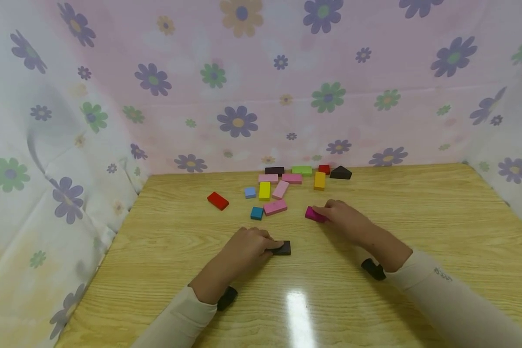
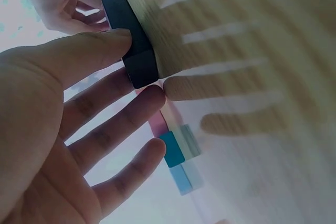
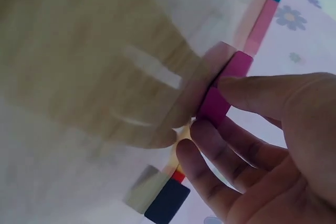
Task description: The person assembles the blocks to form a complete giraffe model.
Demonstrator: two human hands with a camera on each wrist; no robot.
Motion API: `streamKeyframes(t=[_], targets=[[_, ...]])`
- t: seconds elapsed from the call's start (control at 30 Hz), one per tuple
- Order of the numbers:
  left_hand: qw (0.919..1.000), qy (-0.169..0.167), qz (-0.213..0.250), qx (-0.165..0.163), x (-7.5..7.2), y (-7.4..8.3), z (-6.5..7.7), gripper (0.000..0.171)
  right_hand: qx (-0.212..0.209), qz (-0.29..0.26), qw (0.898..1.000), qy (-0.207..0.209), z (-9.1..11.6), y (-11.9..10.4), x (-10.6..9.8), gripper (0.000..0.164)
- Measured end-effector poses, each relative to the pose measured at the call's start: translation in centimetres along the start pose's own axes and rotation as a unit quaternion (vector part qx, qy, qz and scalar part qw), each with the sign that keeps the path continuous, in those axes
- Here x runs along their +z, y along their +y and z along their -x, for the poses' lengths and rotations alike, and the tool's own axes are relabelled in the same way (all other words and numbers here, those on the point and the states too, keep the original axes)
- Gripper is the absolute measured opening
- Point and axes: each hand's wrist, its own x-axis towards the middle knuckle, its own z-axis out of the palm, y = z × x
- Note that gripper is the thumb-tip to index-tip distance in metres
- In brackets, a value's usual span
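My left hand pinches a black rectangular block between thumb and fingers, low over the table's middle. In the left wrist view the thumb presses one face of that black block, and the other fingers spread below it. Farther right, my right hand pinches a magenta block. The right wrist view shows the thumb across the magenta block, with fingertips at its lower side. Nearest to both hands lie a pink block and a teal block.
Behind lie a yellow block, an orange block, a light-blue block, a green block and a black triangular block. A red block lies apart at left. Flowered cloth encloses the wooden table.
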Motion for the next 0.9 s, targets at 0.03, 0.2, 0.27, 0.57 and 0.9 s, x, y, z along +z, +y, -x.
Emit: streamKeyframes(t=[0.03, 0.2, 0.27, 0.57, 0.9], targets=[[1.0, 0.001, 0.001, 0.0, 0.0, 0.0, 0.2, 0.035, -0.003, -0.006, 1.0, -0.002, 0.2, -0.2, 0.0, 0.042], [0.9999, 0.009, 0.002, 0.01, 0.0, 0.1, 1.4, 0.035, -0.008, -0.045, 0.999, -0.016, 1.0, -1.1, 0.2, 0.042], [0.9998, 0.013, -0.001, 0.013, 0.1, 0.1, 1.8, 0.034, -0.004, -0.064, 0.998, -0.018, 1.3, -1.6, 0.2, 0.042], [0.9996, -0.002, 0.022, 0.015, 0.0, 0.3, 2.9, 0.035, -0.006, -0.09, 0.996, -0.003, 2.2, -4.1, 0.3, 0.043], [0.9993, 0.001, 0.024, 0.03, -0.1, 0.8, 4.1, 0.034, -0.003, -0.103, 0.995, -0.005, 2.2, -6.0, 0.5, 0.043]])
